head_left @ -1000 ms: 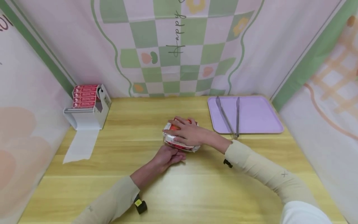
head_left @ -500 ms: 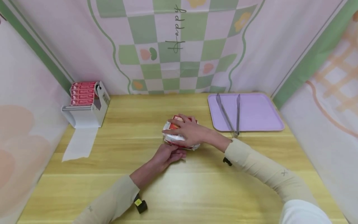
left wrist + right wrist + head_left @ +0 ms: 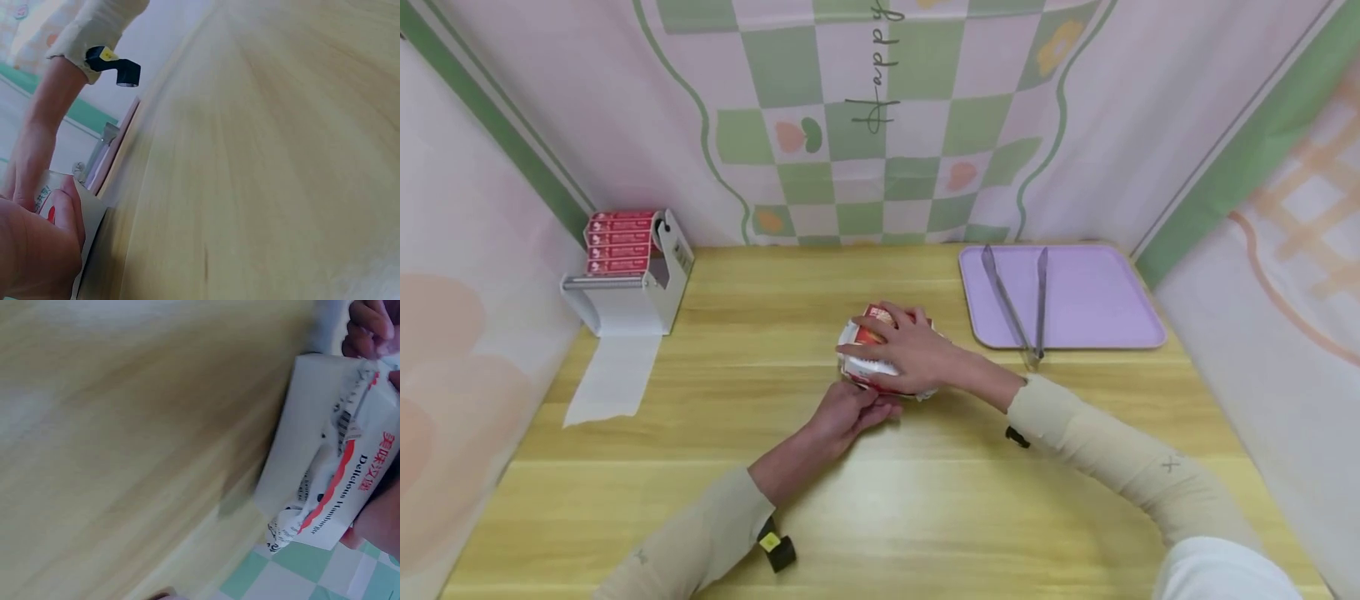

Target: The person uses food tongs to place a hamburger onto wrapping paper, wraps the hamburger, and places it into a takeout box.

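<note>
A white and red cardboard hamburger box (image 3: 867, 364) sits mid-table. Over its lid my right hand (image 3: 917, 350) presses down with spread fingers, the thumb side toward the front edge. In front, my left hand (image 3: 850, 412) has its fingers curled and pinches the box's front edge. "Delicious Hamburger" is printed on the lid in the right wrist view, where a crumpled printed wrapper (image 3: 317, 469) sticks out along the lid's seam. The left wrist view shows the left hand's fingers against the box's white side (image 3: 94, 215). The burger inside is hidden.
A lilac tray (image 3: 1097, 300) with metal tongs (image 3: 1041, 304) on it lies at the back right. At the back left stands a white label dispenser (image 3: 632, 304) with red sticker rolls; a white paper strip (image 3: 613, 379) hangs from it onto the table.
The head view has tilted slightly. My right hand has sunk a little lower over the front of the box, so less of its front side shows; my left hand stays at the front edge.
</note>
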The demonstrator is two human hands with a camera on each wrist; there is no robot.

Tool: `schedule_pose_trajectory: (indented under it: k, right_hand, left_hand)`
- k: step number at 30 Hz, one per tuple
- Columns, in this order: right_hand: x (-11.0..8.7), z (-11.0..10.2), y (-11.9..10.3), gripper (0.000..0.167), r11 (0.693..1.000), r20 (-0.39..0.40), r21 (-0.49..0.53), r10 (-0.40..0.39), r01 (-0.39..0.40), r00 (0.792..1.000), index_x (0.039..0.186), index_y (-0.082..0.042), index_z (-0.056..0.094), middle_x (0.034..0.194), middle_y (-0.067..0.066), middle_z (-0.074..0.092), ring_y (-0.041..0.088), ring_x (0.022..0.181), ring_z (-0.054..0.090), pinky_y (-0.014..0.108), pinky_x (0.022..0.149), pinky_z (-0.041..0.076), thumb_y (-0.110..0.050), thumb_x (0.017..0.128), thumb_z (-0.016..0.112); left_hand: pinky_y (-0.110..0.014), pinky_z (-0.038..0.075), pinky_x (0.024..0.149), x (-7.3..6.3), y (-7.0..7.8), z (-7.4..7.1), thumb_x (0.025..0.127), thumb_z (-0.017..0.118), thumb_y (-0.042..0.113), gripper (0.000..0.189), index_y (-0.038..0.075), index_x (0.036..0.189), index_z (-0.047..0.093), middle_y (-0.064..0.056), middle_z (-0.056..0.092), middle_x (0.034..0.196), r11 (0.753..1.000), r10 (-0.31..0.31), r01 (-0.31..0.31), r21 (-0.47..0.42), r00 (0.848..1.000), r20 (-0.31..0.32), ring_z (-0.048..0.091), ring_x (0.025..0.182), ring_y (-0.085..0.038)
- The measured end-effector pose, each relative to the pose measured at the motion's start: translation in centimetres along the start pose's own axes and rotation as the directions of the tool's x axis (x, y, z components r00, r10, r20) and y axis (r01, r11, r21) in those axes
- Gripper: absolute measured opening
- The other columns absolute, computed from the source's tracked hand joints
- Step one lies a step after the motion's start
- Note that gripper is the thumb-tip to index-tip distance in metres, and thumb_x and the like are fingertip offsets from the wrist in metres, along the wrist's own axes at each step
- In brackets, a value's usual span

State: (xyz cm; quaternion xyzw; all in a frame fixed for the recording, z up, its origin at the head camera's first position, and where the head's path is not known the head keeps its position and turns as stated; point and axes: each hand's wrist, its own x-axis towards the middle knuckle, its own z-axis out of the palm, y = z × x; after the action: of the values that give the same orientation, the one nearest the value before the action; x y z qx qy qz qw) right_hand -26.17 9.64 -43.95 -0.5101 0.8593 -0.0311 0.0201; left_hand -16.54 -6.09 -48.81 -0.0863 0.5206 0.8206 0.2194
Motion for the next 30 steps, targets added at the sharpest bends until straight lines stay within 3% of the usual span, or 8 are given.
schedule_pose_trajectory:
  k: [8,13,20,25,30]
  right_hand:
    - [-0.1,-0.2,0.4,0.052,1.000,0.004,-0.002,0.013,-0.013,1.000,0.153,-0.045,0.033,0.163,0.006,0.029,0.043,0.148,0.021,0.064,0.103,0.031,-0.054,0.102,0.040]
    - [-0.2,-0.5,0.3,0.054,0.999,0.036,-0.041,0.016,-0.015,0.999,0.154,-0.045,0.029,0.164,0.007,0.027,0.045,0.148,0.021,0.066,0.103,0.032,-0.054,0.102,0.039]
    - [0.0,-0.6,-0.2,0.053,0.993,0.090,-0.110,0.051,-0.041,0.995,0.155,-0.047,0.022,0.166,0.007,0.021,0.049,0.149,0.018,0.066,0.107,0.030,-0.054,0.104,0.033]
    - [0.0,-0.4,0.0,0.053,0.995,0.115,-0.088,0.060,-0.050,0.992,0.155,-0.048,0.022,0.167,0.006,0.018,0.048,0.150,0.014,0.066,0.108,0.027,-0.056,0.104,0.031]
    - [0.1,-0.3,0.2,0.053,0.999,0.099,-0.024,0.034,-0.032,0.995,0.154,-0.049,0.025,0.166,0.004,0.019,0.043,0.151,0.015,0.064,0.106,0.028,-0.057,0.103,0.034]
  left_hand:
    - [-0.021,0.059,0.081,-0.1,0.0,0.1,0.107,0.039,0.006,0.033,-0.017,0.127,0.052,-0.014,0.074,0.097,0.998,0.001,0.000,0.055,1.000,-0.026,0.073,0.083,-0.014]
    - [-0.022,0.059,0.083,-0.2,-0.1,0.0,0.104,0.043,0.001,0.030,-0.018,0.124,0.056,-0.023,0.072,0.108,0.996,-0.005,0.007,0.084,1.000,-0.021,0.074,0.086,-0.014]
    - [-0.021,0.059,0.081,0.0,0.0,0.3,0.104,0.042,0.002,0.031,-0.014,0.126,0.057,-0.022,0.072,0.108,0.996,-0.017,0.021,0.082,0.999,-0.045,0.073,0.084,-0.014]
    - [-0.023,0.060,0.082,0.3,-0.4,0.4,0.106,0.039,0.004,0.033,-0.015,0.129,0.053,-0.024,0.070,0.110,0.997,-0.003,0.007,0.076,0.999,-0.052,0.072,0.083,-0.015]
    - [-0.021,0.060,0.081,0.3,-1.0,0.6,0.105,0.041,0.002,0.031,-0.017,0.127,0.052,-0.014,0.071,0.098,0.999,0.018,-0.012,0.050,0.994,-0.108,0.072,0.082,-0.015]
